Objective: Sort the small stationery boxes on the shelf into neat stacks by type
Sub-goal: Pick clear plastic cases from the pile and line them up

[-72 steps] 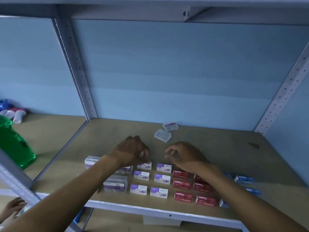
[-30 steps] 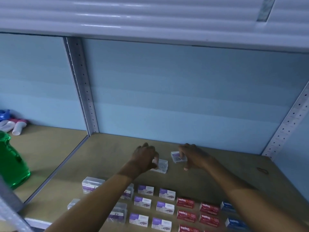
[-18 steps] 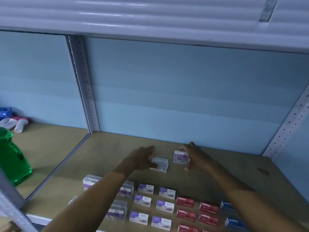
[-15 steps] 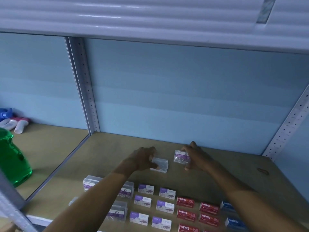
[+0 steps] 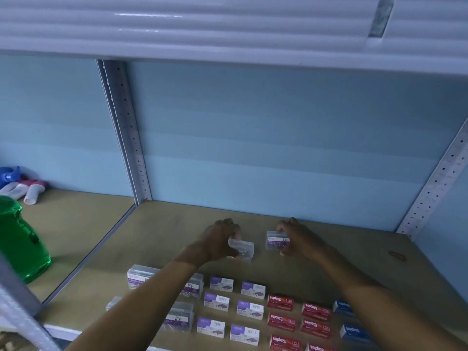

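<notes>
Since the frame half a second back, the right hand (image 5: 301, 239) has tipped its clear paper-clip box (image 5: 278, 240) more upright, purple label facing the camera, while the left hand (image 5: 219, 240) has lifted the plain clear box (image 5: 241, 247) slightly off the shelf (image 5: 164, 231). Both hands are closed around their boxes, fingers curled over the top and thumb beneath, and the two boxes sit near each other but apart, behind the rows of purple-and-white boxes (image 5: 234, 309). Those rows hold six boxes in two columns of three. To their right lie at least six red Staples boxes (image 5: 298, 320), then two blue boxes (image 5: 350, 321) partly hidden by the right forearm. Left of the purple rows, four clear paper-clip boxes (image 5: 141, 276) show, some covered by the left forearm.
</notes>
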{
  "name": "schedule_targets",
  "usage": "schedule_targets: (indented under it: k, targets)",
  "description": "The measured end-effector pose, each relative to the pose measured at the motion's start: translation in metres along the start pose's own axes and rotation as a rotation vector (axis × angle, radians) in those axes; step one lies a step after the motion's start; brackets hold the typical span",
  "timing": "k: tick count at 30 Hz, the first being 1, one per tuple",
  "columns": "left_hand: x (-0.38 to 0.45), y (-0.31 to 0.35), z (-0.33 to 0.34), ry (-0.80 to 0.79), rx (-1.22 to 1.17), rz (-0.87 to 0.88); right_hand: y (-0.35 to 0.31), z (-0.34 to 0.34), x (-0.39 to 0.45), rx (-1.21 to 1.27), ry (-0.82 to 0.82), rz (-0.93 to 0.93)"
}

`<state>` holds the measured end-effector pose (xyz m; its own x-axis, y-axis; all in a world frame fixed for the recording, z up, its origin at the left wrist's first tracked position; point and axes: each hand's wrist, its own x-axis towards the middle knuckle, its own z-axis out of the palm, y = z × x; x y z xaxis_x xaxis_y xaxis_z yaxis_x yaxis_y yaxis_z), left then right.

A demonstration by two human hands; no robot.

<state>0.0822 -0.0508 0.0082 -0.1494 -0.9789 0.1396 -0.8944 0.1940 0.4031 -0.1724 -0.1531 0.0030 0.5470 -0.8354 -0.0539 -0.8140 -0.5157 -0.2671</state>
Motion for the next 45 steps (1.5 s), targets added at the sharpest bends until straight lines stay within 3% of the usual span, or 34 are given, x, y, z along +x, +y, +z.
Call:
schedule_targets:
  k: [7, 18, 21, 25, 29, 33, 39, 45]
  targets:
    - [-0.007, 0.004, -0.005, -0.002, 0.062, 0.043, -0.001, 0.001, -0.002, 0.006, 0.001, 0.014]
    - [-0.004, 0.019, -0.005, -0.015, 0.184, -0.075, 0.001, -0.010, -0.006, -0.012, -0.046, -0.003]
    - [0.002, 0.021, -0.016, 0.017, 0.310, 0.103, 0.002, -0.009, -0.013, -0.019, -0.030, 0.001]
    - [0.009, 0.019, -0.035, -0.181, 0.517, 0.467, 0.004, -0.006, -0.020, -0.021, -0.022, 0.003]
    - [0.015, 0.019, -0.040, -0.213, 0.622, 0.563, 0.004, -0.004, -0.025, -0.034, -0.023, 0.005]
    - [0.019, 0.012, -0.044, -0.203, 0.614, 0.512, 0.006, -0.002, -0.030, -0.033, -0.026, -0.002]
    - [0.011, -0.008, -0.037, -0.231, 0.519, 0.282, 0.007, -0.002, -0.035, 0.015, -0.014, 0.001]
    - [0.003, -0.012, -0.026, -0.197, 0.292, 0.166, 0.004, -0.002, -0.033, 0.053, -0.020, -0.013]
